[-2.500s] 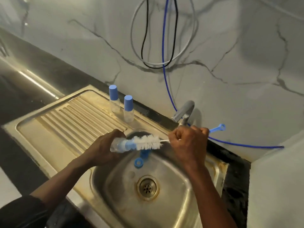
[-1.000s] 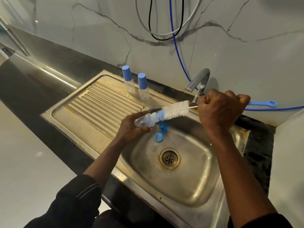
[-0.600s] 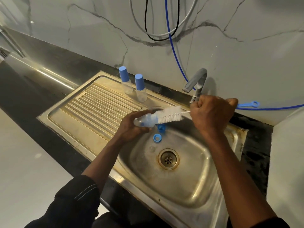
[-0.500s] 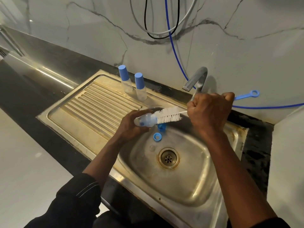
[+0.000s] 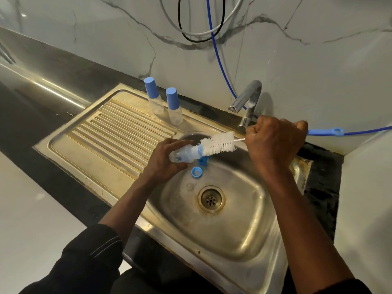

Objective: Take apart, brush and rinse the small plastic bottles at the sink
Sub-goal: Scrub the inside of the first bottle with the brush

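Observation:
My left hand [image 5: 163, 160] grips a small clear plastic bottle [image 5: 184, 154] lying sideways over the sink's left edge, its blue neck pointing right. My right hand [image 5: 273, 143] is fisted round the handle of a white bottle brush [image 5: 218, 143], whose bristle tip sits at the bottle's mouth. The brush's blue handle end [image 5: 337, 131] sticks out to the right of my fist. A blue ring-shaped cap [image 5: 196, 172] and another blue piece [image 5: 203, 161] lie in the steel sink basin [image 5: 244, 219]. Two capped bottles [image 5: 156, 98] [image 5: 174, 109] stand upright at the back of the draining board.
The tap [image 5: 247, 102] rises behind the basin, no water running. The ribbed draining board [image 5: 110, 134] lies to the left. A blue hose [image 5: 220, 66] and other cables hang on the marble wall. The drain [image 5: 211, 199] sits mid-basin. Dark countertop surrounds the sink.
The brush has slid back and forth at the bottle's mouth, and my right hand has shifted slightly right. The bottle stays in my left hand.

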